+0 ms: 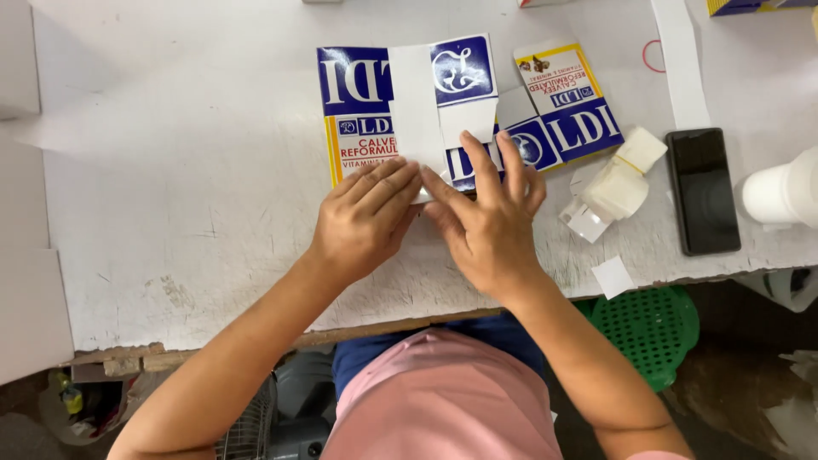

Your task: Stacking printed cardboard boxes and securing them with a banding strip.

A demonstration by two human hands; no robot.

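Left hand [365, 217] and right hand [487, 223]: no closed grip, fingers flat, pressing the near edge of a flattened blue, white and yellow printed cardboard carton [400, 111] on the scuffed white worktop [187, 187]; judgement: press evenly, keep edges aligned; black phone [702, 189] well apart, right.

Desk [170, 213]: flattened carton [375, 111] at centre under both hands, left hand [366, 217] touching right hand [490, 226] on its near edge; second flattened carton [567, 111] just right, then folded wrappers [613, 183], phone [702, 191], bottle [784, 192]; stool [652, 328] below the near edge.
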